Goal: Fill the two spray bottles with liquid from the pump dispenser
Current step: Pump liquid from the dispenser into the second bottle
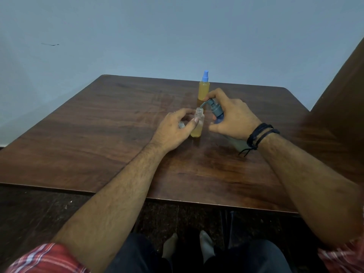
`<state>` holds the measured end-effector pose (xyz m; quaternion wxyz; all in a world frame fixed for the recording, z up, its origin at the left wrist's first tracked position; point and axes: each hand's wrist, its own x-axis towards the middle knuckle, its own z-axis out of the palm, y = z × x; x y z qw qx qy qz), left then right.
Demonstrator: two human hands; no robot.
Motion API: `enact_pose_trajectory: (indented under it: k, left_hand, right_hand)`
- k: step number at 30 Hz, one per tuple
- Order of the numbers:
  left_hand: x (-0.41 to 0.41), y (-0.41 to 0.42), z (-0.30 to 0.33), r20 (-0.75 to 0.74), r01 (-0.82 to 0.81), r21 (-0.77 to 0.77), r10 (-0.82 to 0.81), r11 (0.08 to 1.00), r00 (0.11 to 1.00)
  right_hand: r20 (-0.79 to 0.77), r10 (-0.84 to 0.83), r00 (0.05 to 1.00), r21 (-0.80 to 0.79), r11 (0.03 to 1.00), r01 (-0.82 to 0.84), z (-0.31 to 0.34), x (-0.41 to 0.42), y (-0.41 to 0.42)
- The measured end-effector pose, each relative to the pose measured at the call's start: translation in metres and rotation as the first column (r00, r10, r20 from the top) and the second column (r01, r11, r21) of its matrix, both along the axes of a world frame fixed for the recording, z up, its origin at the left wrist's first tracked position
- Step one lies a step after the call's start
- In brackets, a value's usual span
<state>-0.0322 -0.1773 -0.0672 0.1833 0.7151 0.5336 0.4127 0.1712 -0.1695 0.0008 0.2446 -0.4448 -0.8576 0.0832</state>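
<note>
Second bottle being filled, judging by the scene: far spray bottle [204,88] stands capped with blue sprayer, amber liquid nearly to the shoulder, so that one looks done. Open spray bottle [197,125] upright on the desk [98,123] in front of it, cap off, threaded neck bare, amber liquid only in the lower part, roughly a third up.

Left hand [175,129] steadies the open bottle, fingers [195,121] curled round its left side, thumb on the front wall; something small and grey sits under the palm, probably the removed sprayer, can't tell.

Right hand [229,118] wraps the pump dispenser [216,111], forefinger on top of the grey pump head, other fingers curled round the blue body below. Dispenser is tilted left, its base hidden behind the hand. Spout tip [201,106] sits just above the open neck, slightly behind it, not inside.

Next move calls for keeping the spout over the narrow mouth and pressing the head down in repeated strokes; a small drift would send liquid down the outside
</note>
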Motion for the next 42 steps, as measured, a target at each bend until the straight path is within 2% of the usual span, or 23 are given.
enact_pose_trajectory:
  k: [14,42]
  left_hand:
    - [-0.0009,0.001,-0.0015,0.006,0.016,0.009,-0.016,1.0,1.0]
    - [-0.0008,-0.0024,0.0005,0.011,0.011,0.007,-0.011,1.0,1.0]
  right_hand:
    - [-0.008,0.002,1.0,0.027,1.0,-0.002,0.0004,-0.0006,0.0001]
    - [-0.009,-0.007,1.0,-0.021,1.0,0.007,0.0032,-0.0028,-0.0011]
